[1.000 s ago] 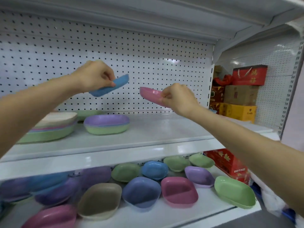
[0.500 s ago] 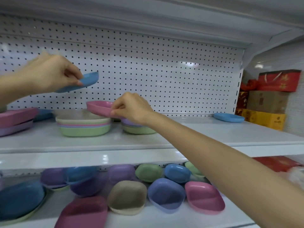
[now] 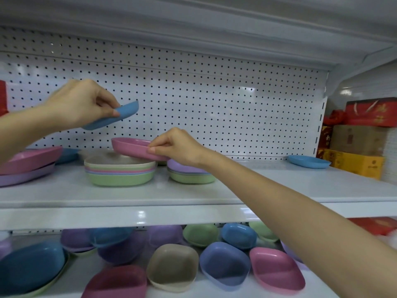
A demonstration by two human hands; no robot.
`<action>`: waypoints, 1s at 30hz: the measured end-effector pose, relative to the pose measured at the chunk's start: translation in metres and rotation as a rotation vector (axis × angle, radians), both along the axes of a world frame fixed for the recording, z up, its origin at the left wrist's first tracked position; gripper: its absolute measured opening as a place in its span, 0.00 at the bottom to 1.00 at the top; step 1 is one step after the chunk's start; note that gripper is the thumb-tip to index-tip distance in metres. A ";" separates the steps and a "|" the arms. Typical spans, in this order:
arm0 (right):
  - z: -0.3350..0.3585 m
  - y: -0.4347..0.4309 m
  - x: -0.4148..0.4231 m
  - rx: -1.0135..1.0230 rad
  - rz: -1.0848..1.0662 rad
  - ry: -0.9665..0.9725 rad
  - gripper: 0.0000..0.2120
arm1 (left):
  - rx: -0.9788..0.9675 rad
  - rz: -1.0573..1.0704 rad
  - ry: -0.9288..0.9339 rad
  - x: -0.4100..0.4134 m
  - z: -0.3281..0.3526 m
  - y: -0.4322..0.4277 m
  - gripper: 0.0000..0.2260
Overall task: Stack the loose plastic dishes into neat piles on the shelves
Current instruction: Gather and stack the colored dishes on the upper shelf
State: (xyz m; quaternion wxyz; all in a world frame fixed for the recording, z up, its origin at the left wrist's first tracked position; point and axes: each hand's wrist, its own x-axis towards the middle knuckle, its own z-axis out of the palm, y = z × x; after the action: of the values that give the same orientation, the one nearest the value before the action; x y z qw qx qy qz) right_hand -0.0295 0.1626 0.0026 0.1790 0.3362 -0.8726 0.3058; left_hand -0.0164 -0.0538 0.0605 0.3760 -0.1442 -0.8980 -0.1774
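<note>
My right hand grips a pink dish by its rim, held tilted just above a stack of dishes with a beige one on top on the upper shelf. My left hand holds a blue dish higher up, in front of the pegboard. A second, smaller stack topped by a purple dish stands right of the first, partly behind my right hand. Several loose dishes lie on the lower shelf, among them a beige one, a blue-violet one and a pink one.
Pink and purple larger dishes are piled at the upper shelf's left edge. A lone blue plate lies at the shelf's right end. Red, brown and yellow boxes stand beyond the shelf's right side.
The view has shifted left. My right hand has carried the pink dish left and down to just above the beige-topped stack. My left hand keeps the blue dish raised.
</note>
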 end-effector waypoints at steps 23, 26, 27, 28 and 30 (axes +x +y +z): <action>-0.010 -0.039 -0.002 0.149 0.108 -0.142 0.11 | 0.094 0.048 -0.028 -0.004 -0.002 -0.004 0.04; -0.012 -0.038 -0.003 0.138 0.089 -0.114 0.13 | 0.094 0.033 -0.056 -0.006 -0.005 0.002 0.04; -0.011 -0.034 -0.004 0.083 0.078 -0.075 0.11 | 0.098 0.026 -0.065 -0.006 -0.006 0.004 0.04; -0.009 -0.029 -0.006 0.001 0.065 -0.028 0.08 | 0.102 0.015 -0.071 -0.006 -0.006 0.008 0.05; 0.000 -0.013 -0.010 -0.180 0.011 0.085 0.05 | 0.109 -0.016 -0.078 -0.005 -0.006 0.016 0.05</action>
State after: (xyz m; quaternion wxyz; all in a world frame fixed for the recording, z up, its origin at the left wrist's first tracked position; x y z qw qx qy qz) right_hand -0.0392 0.1496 0.0023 0.2437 0.3363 -0.8313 0.3695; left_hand -0.0210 -0.0379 0.0544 0.3465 -0.1238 -0.8998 -0.2344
